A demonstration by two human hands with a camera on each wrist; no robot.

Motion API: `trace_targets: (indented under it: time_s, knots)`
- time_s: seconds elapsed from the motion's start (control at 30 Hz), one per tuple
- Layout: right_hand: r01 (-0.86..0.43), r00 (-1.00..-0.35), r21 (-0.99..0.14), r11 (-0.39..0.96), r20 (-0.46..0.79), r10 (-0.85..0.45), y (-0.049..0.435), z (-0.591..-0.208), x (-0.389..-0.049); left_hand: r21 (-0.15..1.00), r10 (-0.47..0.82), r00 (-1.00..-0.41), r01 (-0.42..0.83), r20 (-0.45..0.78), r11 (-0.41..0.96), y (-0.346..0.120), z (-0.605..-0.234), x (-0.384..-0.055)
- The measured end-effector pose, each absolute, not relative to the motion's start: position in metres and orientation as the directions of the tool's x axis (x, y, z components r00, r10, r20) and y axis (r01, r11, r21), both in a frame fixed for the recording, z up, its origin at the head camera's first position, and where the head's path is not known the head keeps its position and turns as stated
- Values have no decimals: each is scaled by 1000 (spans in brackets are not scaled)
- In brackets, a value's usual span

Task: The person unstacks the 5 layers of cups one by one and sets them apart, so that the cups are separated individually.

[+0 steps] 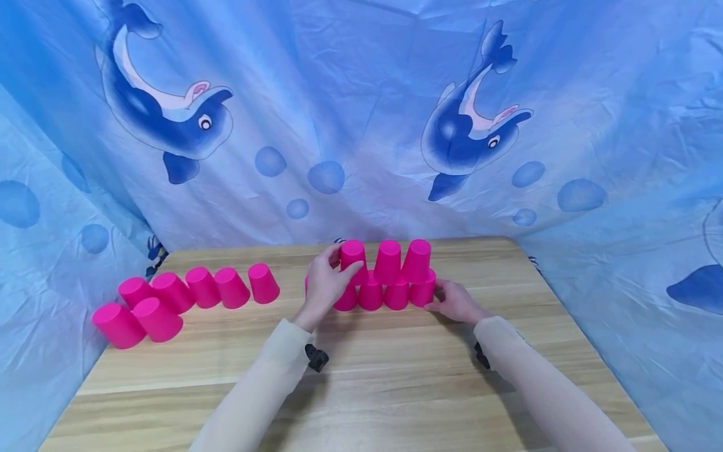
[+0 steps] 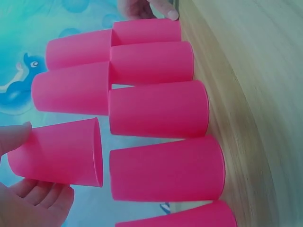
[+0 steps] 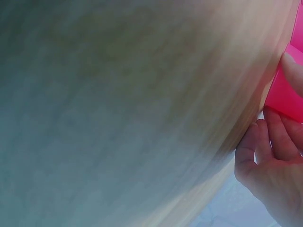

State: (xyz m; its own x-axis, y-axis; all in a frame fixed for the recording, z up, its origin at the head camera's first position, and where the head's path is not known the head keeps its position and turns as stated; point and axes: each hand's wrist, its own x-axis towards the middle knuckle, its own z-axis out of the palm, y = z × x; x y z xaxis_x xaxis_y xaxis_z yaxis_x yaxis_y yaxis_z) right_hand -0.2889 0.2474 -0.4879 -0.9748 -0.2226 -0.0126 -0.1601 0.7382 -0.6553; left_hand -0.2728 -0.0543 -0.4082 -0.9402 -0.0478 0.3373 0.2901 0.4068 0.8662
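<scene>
My left hand (image 1: 329, 282) grips an upside-down pink plastic cup (image 2: 57, 153) between thumb and fingers. In the left wrist view a narrow gap shows between that cup's rim and the bottom row. Two more cups stand upside down on the row to its right, an upper middle cup (image 1: 388, 262) and an upper right cup (image 1: 417, 260). Several cups form the bottom row, including a lower middle cup (image 1: 371, 295); my left hand partly hides the leftmost one. Low at the right end, my right hand (image 1: 456, 301) holds the end cup (image 1: 421, 293), thumb on its near side.
Several more upside-down pink cups (image 1: 231, 287) stand in a loose group at the left of the wooden table (image 1: 384, 389). A blue dolphin-print curtain (image 1: 361, 125) hangs right behind the table's back edge and along its sides.
</scene>
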Motion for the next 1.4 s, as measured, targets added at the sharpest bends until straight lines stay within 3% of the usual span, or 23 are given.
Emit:
trace_targets:
  time_s: [0.43,0.77,1.4]
  knots:
    - [-143,-976,-653,743,-33,-217,247,-489,-291,874,-96,-900,381,425,300,-97,-402,-255]
    - [-140,-975,-649,747,-42,-220,248,-488,-295,887,-218,-890,318,401,334,-148,-409,-244]
    - [-169,-971,-649,742,-20,-239,251,-490,-294,869,-272,-933,75,234,489,-221,-446,-214]
